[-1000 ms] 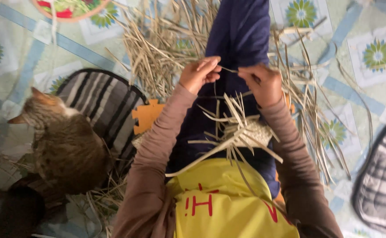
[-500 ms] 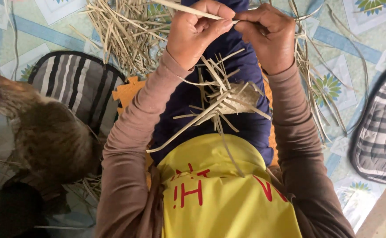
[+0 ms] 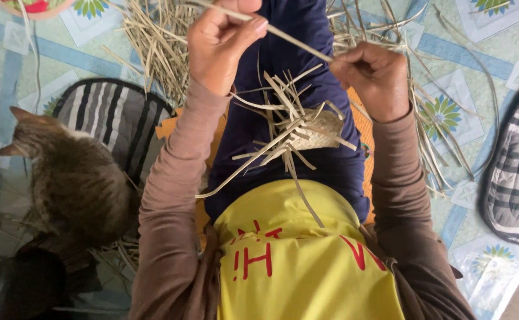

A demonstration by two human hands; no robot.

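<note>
While over the woven piece [image 3: 307, 133], both hands' fingers [image 3: 244, 29] clamped on one straw strip [image 3: 298, 42].

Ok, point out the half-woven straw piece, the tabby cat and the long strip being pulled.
Half-woven pale straw piece [image 3: 311, 135], head view, woven centre.
Brown tabby cat [image 3: 72, 184], head view, back.
Long pale straw strip [image 3: 298, 42], head view, mid-length.

Honestly no packages, signs or screens anywhere in this one. Closest thing to a label is the red print [image 3: 253, 261] on the yellow shirt [image 3: 307, 266], down around 6 o'clock, big blocky red marks on plain yellow cloth.
</note>
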